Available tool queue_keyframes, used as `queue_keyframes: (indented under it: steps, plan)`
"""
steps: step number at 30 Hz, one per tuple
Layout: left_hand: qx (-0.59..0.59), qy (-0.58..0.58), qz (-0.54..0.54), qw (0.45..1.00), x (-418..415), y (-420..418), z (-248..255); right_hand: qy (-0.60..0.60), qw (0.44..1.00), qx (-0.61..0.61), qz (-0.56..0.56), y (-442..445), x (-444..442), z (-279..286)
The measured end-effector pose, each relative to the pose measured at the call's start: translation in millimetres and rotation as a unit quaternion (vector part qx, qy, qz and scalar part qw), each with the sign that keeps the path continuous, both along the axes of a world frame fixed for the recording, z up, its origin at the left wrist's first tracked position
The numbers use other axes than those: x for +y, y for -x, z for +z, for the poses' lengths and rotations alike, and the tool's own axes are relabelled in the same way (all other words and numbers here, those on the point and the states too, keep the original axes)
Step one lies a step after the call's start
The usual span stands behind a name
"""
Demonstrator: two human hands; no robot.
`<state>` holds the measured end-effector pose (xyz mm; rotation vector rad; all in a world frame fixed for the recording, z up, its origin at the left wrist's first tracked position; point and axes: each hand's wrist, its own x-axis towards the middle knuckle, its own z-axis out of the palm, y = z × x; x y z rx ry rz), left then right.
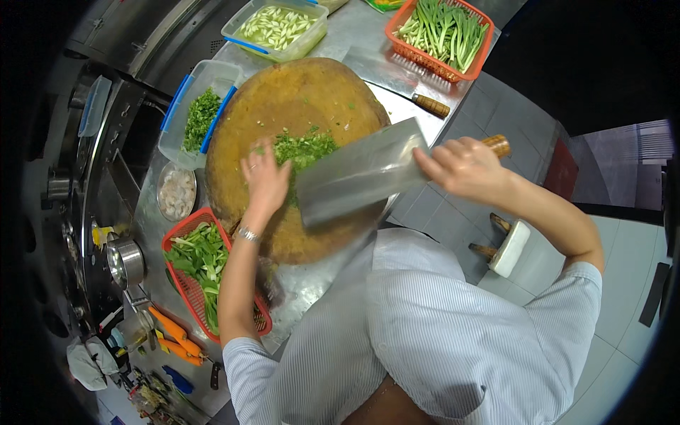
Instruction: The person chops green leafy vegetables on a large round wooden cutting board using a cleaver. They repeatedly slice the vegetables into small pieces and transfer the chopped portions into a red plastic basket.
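Observation:
My right hand (462, 164) grips a large Chinese cleaver (361, 175) by its wooden handle, with the index finger along the blade. The broad blade slants over the right half of a round wooden chopping block (319, 90) and hides part of it. Chopped leafy greens (305, 149) lie in a heap mid-block, partly behind the blade. At the heap's left side, my left hand (265, 178) rests with its fingers spread, slightly blurred. A green bit shows by its fingertips.
Around the block stand a tub of chopped greens (202, 119), a tub of cut white pieces in liquid (276, 26), a bowl of shrimp (177, 191) and a basket of leafy greens (180, 228). A second cleaver (382, 69) lies beside a basket of scallions (393, 32). Carrots (170, 324) lie lower left.

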<state>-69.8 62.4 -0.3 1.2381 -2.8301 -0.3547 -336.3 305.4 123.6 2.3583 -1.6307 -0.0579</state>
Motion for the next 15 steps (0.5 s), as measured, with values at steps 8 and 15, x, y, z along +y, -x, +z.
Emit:
queue_keyframes:
  steps: [8,15]
  plan:
    - [0.173,-0.060,0.136,0.974,-6,-13,-49,-0.074,0.939,-0.196,-0.272,-16,-65,-81]
    - [0.346,-0.146,0.159,0.913,52,-25,-46,-0.126,0.951,-0.243,-0.145,-103,-62,-72]
